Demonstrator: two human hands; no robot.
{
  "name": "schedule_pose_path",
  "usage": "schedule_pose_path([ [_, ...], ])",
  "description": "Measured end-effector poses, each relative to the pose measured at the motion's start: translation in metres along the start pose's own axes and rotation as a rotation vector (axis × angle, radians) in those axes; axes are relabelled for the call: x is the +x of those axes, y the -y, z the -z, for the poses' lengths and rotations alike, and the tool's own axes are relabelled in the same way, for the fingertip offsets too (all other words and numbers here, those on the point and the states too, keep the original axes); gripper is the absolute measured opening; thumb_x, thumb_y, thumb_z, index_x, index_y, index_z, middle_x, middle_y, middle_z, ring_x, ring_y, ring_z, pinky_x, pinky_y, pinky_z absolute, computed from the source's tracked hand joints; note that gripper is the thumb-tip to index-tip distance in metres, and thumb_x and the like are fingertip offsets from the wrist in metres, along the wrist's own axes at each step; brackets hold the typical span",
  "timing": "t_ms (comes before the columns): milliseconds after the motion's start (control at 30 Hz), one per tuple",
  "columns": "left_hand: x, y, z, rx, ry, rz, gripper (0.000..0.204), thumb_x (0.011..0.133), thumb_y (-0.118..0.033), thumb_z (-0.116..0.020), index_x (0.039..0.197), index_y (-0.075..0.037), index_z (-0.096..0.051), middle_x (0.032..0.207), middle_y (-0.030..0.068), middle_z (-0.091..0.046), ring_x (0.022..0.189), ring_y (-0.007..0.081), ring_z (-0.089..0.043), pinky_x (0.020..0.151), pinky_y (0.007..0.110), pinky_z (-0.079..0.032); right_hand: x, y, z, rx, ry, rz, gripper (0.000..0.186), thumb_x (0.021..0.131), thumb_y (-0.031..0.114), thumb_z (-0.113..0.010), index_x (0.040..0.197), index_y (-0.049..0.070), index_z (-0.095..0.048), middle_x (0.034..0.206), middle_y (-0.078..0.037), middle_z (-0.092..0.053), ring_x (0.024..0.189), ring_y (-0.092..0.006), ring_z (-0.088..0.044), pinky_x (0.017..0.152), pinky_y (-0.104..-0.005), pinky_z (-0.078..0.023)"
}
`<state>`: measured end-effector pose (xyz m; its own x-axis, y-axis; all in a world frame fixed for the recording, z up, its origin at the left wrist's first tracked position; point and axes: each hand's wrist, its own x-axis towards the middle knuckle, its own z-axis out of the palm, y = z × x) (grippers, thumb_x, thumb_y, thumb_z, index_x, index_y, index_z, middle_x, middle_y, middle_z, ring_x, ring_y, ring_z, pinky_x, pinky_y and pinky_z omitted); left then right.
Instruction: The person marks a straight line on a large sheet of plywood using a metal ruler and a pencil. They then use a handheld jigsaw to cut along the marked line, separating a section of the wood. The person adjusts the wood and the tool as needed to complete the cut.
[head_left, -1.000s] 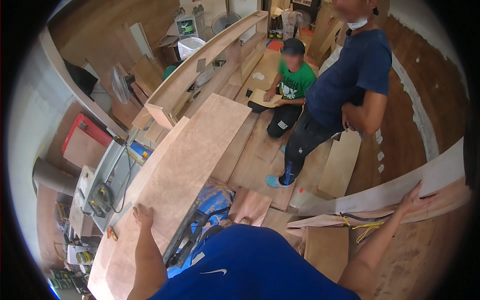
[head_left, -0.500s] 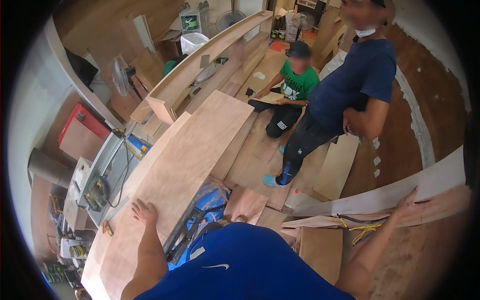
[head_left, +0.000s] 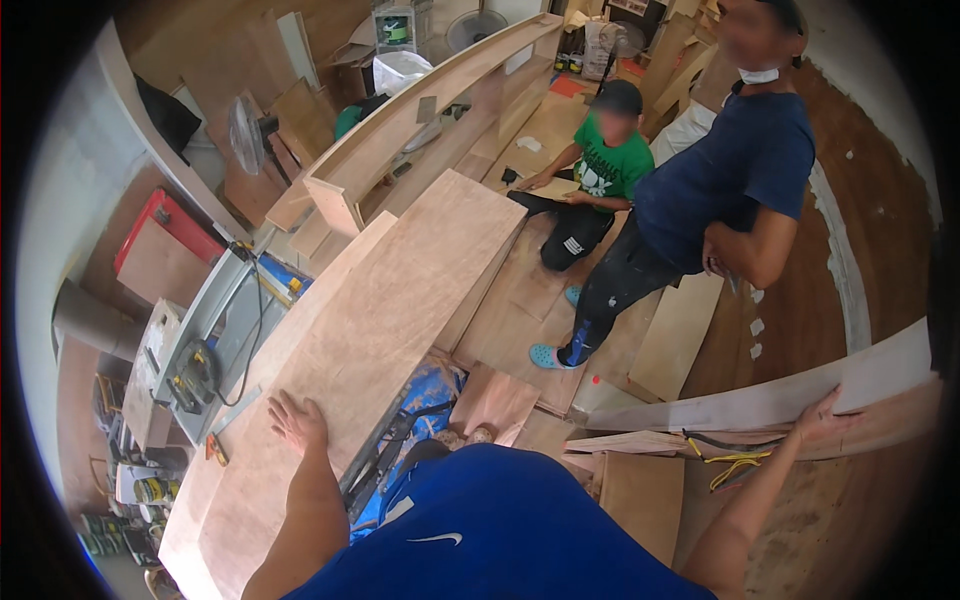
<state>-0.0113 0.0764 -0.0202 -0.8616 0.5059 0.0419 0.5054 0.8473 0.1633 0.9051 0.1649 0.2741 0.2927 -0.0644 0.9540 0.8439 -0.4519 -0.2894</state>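
Observation:
My left hand [head_left: 297,425] lies flat on a long plywood board [head_left: 375,300], fingers spread. The board rests over another plywood sheet, part of which shows along its left side. Beside that hand are a metal ruler [head_left: 240,405] and a small orange-and-black tool [head_left: 215,450] I cannot name exactly. Far to the right, my right hand [head_left: 822,418] rests at the lower edge of a pale, whitish panel [head_left: 760,405]. Its fingers are apart, and it is not wrapped round anything I can see.
A person in green [head_left: 610,165] sits on the wooden floor holding a thin board. Another in navy [head_left: 725,175] stands nearby. A long wooden frame [head_left: 430,110] lies beyond my board. A corded power tool [head_left: 195,375] sits at left. Yellow cable [head_left: 735,465] lies near my right arm.
The view has shifted slightly. My left hand stays flat on the plywood with its fingers a little more spread; my right hand stays at the panel's edge with its fingers posed differently.

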Motion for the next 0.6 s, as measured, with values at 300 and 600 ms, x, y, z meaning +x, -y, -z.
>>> schedule_pose_path([
  [300, 0.0, -0.006, 0.005, 0.007, 0.01, 0.006, 0.074, 0.099, -0.042, -0.053, 0.164, -0.011, -0.034, 0.172, 0.0187, -0.025, 0.159, 0.039, -0.022, 0.128, 0.059, -0.017, 0.0, -0.016, -0.006, -0.046, -0.022, 0.053, 0.097, 0.094, 0.055, -0.074, 0.157, -0.007, -0.035, 0.16, -0.03, -0.039, 0.148, -0.0454, -0.038, 0.122, -0.0526, -0.033],
  [600, 0.0, -0.01, 0.01, 0.002, 0.026, 0.016, 0.074, 0.1, -0.041, -0.054, 0.164, -0.011, -0.034, 0.172, 0.0192, -0.024, 0.159, 0.0386, -0.021, 0.128, 0.058, -0.016, 0.001, -0.014, -0.007, 0.025, -0.046, 0.067, 0.094, 0.095, 0.05, -0.075, 0.156, -0.011, -0.035, 0.16, -0.032, -0.038, 0.149, -0.0449, -0.038, 0.123, -0.0508, -0.032],
])
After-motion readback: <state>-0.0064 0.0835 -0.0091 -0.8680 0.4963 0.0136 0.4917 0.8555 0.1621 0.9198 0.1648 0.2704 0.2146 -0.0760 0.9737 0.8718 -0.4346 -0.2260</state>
